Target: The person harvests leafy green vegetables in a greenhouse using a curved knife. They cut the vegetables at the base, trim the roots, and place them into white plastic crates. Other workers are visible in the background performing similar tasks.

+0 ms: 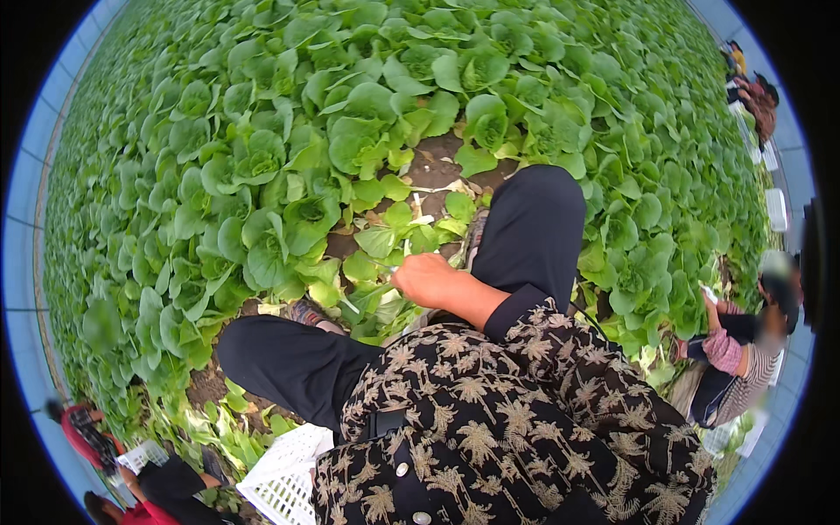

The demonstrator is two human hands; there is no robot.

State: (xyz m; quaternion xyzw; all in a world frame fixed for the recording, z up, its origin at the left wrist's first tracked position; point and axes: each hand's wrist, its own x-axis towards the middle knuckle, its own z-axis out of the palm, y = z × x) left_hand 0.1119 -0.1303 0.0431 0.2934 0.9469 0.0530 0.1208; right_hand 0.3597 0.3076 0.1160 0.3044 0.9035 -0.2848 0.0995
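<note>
I am squatting in a field of leafy green cabbage plants (262, 157), with my knees in black trousers (534, 219) spread apart. My right hand (424, 280) reaches forward between the knees from a dark sleeve patterned with pale palm shapes. It is closed on the leaves of a small green plant (381, 262) on the soil just in front of my feet. My left hand is not visible. Loose cut leaves (367, 302) lie around the right hand on the bare dark soil (442, 149).
A white plastic crate (284, 477) sits at my lower left. Another person (744, 350) crouches to my right, one more in red (87, 433) at the lower left, and others (752, 92) work far off at the upper right beside white crates (775, 208).
</note>
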